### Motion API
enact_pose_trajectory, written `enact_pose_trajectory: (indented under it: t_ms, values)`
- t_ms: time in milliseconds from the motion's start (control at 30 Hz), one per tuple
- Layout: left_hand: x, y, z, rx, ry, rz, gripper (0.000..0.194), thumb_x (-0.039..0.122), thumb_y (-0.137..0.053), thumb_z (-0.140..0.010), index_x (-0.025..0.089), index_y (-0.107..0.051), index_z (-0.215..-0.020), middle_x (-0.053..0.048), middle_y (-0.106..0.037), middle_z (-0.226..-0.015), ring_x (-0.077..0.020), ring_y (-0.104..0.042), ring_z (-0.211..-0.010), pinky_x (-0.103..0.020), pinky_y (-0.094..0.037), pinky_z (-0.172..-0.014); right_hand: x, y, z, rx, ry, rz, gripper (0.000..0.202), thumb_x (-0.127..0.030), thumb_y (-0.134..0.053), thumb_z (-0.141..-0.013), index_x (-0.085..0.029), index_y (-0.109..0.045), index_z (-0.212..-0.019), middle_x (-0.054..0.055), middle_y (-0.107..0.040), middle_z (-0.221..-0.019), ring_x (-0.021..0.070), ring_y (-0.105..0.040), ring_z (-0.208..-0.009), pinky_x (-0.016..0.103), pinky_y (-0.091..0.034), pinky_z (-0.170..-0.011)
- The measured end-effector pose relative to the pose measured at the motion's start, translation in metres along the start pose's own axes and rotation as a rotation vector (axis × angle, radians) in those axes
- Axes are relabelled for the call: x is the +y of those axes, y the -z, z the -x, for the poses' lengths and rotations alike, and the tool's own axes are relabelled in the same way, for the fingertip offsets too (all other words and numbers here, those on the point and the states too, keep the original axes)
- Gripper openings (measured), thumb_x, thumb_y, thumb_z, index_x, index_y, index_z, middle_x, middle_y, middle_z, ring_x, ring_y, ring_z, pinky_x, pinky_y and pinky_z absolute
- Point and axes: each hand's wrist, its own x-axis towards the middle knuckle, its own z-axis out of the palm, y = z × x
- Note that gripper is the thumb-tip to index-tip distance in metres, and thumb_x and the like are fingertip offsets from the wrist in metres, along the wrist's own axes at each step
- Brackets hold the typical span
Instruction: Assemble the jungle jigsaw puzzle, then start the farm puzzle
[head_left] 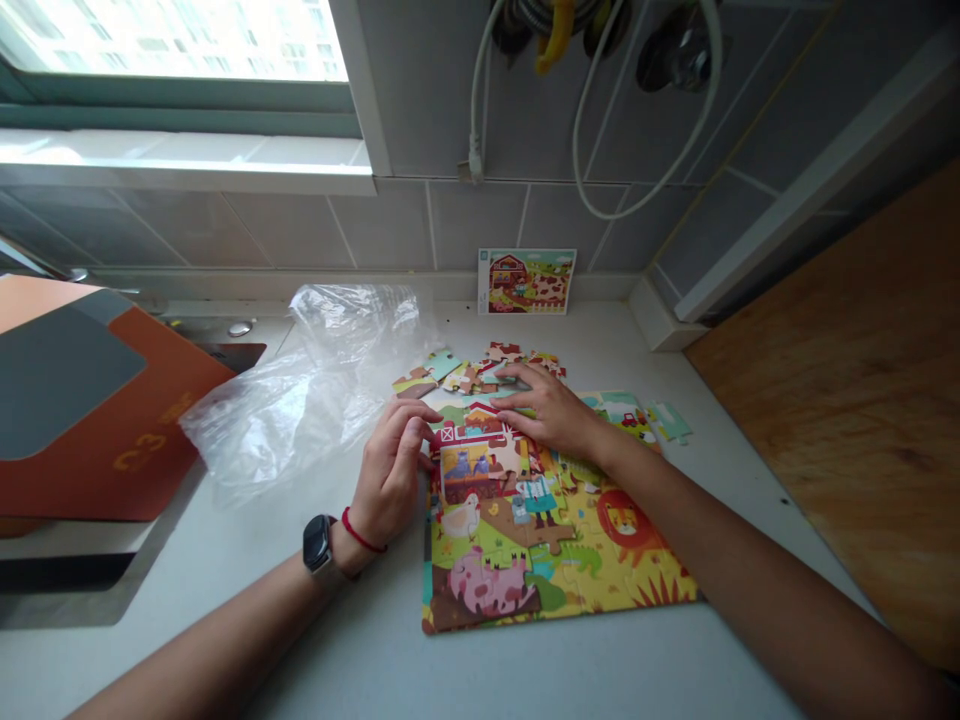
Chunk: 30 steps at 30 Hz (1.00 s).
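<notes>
A partly assembled farm jigsaw puzzle (480, 520) lies on top of a larger board with a lion picture (626, 525). My left hand (394, 460) is at the puzzle's upper left edge, fingers bent and closed around that edge. Over the barn roof at the top reaches my right hand (555, 410), palm down with its fingers spread, the tips touching pieces there. Whether a piece lies beneath those fingers is hidden. Loose jigsaw pieces (461, 377) are heaped just behind the puzzle. One pale green piece (669, 422) sits by the board's right edge.
A picture card (529, 282) leans against the tiled wall. Crumpled clear plastic bags (300, 400) cover the counter on the left, beside an orange box (165, 440) over the sink. A wooden panel (862, 400) stands at right. White cables (645, 210) hang above.
</notes>
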Motion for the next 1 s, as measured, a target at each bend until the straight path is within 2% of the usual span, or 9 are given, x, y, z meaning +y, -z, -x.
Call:
enact_pose_trajectory:
  t_ms: [167, 233, 300, 367, 500, 733, 867, 1000]
  values:
    - [0.0013, 0.0007, 0.0023, 0.016, 0.033, 0.021, 0.043, 0.049, -0.038, -0.109, 0.019, -0.068, -0.102, -0.002, -0.054, -0.080, -0.0139, -0.049, -0.063, -0.026, -0.044, -0.051, 0.0010, 0.0018, -0.0003, -0.009, -0.003, 0.002, 0.021, -0.032, -0.070, -0.097, -0.030, -0.083, -0.113, 0.011, -0.064, -0.139, 0.0313, -0.058, -0.131, 0.056, -0.045, -0.114]
    - [0.0025, 0.0015, 0.0021, 0.010, 0.017, 0.017, 0.047, 0.049, -0.035, -0.109, 0.019, -0.065, -0.088, 0.000, -0.051, -0.071, -0.0139, -0.045, -0.059, -0.028, -0.039, -0.052, 0.0016, 0.0020, -0.0004, -0.017, 0.004, 0.005, 0.021, -0.032, -0.070, -0.097, -0.028, -0.083, -0.113, 0.012, -0.064, -0.140, 0.0315, -0.058, -0.131, 0.056, -0.046, -0.114]
    - [0.0020, 0.0025, 0.0017, -0.036, 0.004, -0.010, 0.052, 0.049, -0.036, -0.108, 0.020, -0.053, -0.068, 0.001, -0.046, -0.062, -0.0139, -0.042, -0.056, -0.029, -0.037, -0.054, 0.0023, 0.0020, -0.0006, -0.025, 0.012, 0.012, 0.022, -0.032, -0.070, -0.097, -0.026, -0.083, -0.114, 0.014, -0.064, -0.140, 0.0319, -0.057, -0.132, 0.056, -0.045, -0.114]
    - [-0.0002, 0.0035, 0.0015, -0.083, 0.002, -0.059, 0.055, 0.049, -0.038, -0.106, 0.022, -0.038, -0.058, 0.001, -0.040, -0.055, -0.0135, -0.039, -0.054, -0.030, -0.034, -0.054, 0.0028, 0.0022, -0.0004, -0.034, 0.017, 0.023, 0.022, -0.031, -0.070, -0.097, -0.026, -0.083, -0.114, 0.014, -0.064, -0.141, 0.0321, -0.057, -0.133, 0.056, -0.044, -0.115]
    - [-0.0042, 0.0047, 0.0007, -0.137, -0.003, -0.128, 0.055, 0.050, -0.037, -0.105, 0.022, -0.035, -0.058, 0.003, -0.036, -0.054, -0.0123, -0.034, -0.051, -0.028, -0.030, -0.051, 0.0022, 0.0036, 0.0009, -0.061, 0.024, 0.040, 0.024, -0.031, -0.070, -0.097, -0.027, -0.082, -0.118, 0.013, -0.062, -0.144, 0.0317, -0.054, -0.137, 0.056, -0.042, -0.117]
    - [-0.0009, 0.0039, -0.0012, -0.255, -0.112, -0.200, 0.055, 0.045, -0.039, -0.106, 0.020, -0.030, -0.058, 0.004, -0.029, -0.055, -0.0092, -0.029, -0.049, -0.024, -0.027, -0.050, -0.0017, 0.0061, 0.0016, -0.079, -0.008, 0.069, 0.025, -0.035, -0.068, -0.099, -0.026, -0.082, -0.118, 0.013, -0.062, -0.144, 0.0302, -0.056, -0.135, 0.052, -0.045, -0.116]
    - [-0.0015, 0.0029, -0.0004, -0.274, -0.140, -0.205, 0.053, 0.042, -0.039, -0.105, 0.020, -0.028, -0.058, 0.004, -0.027, -0.055, -0.0092, -0.027, -0.050, -0.024, -0.027, -0.050, -0.0060, 0.0075, 0.0006, -0.072, -0.026, 0.055, 0.025, -0.033, -0.067, -0.099, -0.026, -0.082, -0.118, 0.013, -0.063, -0.141, 0.0290, -0.057, -0.132, 0.050, -0.047, -0.115]
    - [-0.0015, 0.0026, -0.0015, -0.242, -0.133, -0.226, 0.055, 0.043, -0.039, -0.104, 0.020, -0.029, -0.056, 0.004, -0.026, -0.054, -0.0088, -0.026, -0.048, -0.024, -0.025, -0.048, -0.0067, 0.0062, 0.0004, -0.053, -0.045, 0.033, 0.023, -0.031, -0.067, -0.099, -0.026, -0.083, -0.115, 0.013, -0.065, -0.139, 0.0295, -0.058, -0.131, 0.051, -0.048, -0.113]
